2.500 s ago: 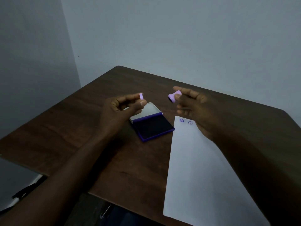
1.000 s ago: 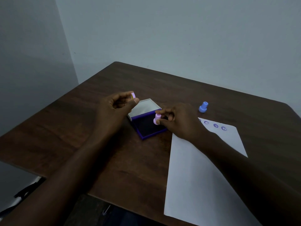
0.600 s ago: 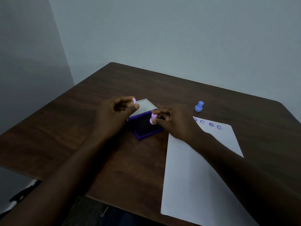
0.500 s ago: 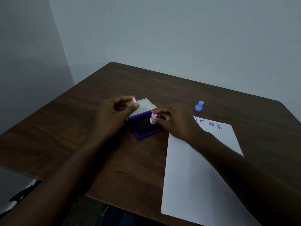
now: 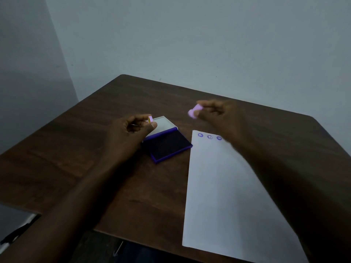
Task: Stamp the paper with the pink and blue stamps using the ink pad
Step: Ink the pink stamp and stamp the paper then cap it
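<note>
My right hand holds the pink stamp in its fingertips, lifted in the air above the far end of the white paper. The hand and stamp are blurred. Three purple stamp marks show along the paper's far edge; my right arm covers the rest of that edge. My left hand pinches a small pink cap beside the open ink pad, whose dark pad faces up with its lid folded back. The blue stamp is hidden.
Everything lies on a dark wooden table set in a corner of grey walls. The table's near edge runs just below the paper's near end. A dark object sits on the floor at the lower left.
My right hand has lifted the pink stamp off the ink pad and carried it up and to the right, over the paper's far end. My left hand stays put with the cap.
</note>
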The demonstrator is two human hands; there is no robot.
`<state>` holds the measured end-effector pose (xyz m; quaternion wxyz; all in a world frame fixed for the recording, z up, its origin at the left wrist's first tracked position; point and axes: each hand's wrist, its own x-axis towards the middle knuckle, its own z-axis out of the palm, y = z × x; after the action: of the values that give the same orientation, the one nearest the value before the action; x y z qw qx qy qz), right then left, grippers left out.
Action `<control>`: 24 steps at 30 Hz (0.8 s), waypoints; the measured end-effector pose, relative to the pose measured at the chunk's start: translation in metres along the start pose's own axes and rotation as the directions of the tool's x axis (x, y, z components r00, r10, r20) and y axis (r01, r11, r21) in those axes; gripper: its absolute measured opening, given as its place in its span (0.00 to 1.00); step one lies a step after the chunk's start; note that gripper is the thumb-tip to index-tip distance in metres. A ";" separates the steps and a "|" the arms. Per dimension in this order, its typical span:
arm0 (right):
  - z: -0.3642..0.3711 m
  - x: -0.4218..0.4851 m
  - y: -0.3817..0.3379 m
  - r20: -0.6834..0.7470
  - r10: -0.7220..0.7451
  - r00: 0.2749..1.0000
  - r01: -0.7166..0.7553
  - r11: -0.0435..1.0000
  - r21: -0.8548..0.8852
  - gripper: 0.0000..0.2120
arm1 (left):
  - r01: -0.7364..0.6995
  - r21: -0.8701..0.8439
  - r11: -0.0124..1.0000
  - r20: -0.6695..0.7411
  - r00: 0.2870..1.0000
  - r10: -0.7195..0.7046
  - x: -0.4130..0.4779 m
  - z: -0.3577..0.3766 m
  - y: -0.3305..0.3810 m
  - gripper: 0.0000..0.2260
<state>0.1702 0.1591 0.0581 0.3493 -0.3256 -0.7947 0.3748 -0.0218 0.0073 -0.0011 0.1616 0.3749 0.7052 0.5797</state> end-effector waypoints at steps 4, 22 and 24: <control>-0.043 0.005 0.007 0.013 0.136 0.991 -0.136 0.965 0.225 0.09 | -0.006 0.061 0.998 0.026 1.000 0.004 0.001 0.002 -0.004 0.10; -0.046 -0.006 0.046 0.078 0.323 0.943 -0.331 0.903 0.272 0.06 | 0.008 0.323 0.946 -0.080 0.997 0.019 0.007 -0.004 -0.011 0.14; -0.044 -0.007 0.046 0.091 0.314 0.945 -0.326 0.905 0.274 0.05 | -0.016 0.310 0.951 -0.063 0.997 0.037 0.005 -0.003 -0.010 0.14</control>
<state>0.2205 0.1930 0.0392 0.3086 -0.3892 -0.6757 0.5447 -0.0306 0.0083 -0.0084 0.0694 0.3850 0.7872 0.4768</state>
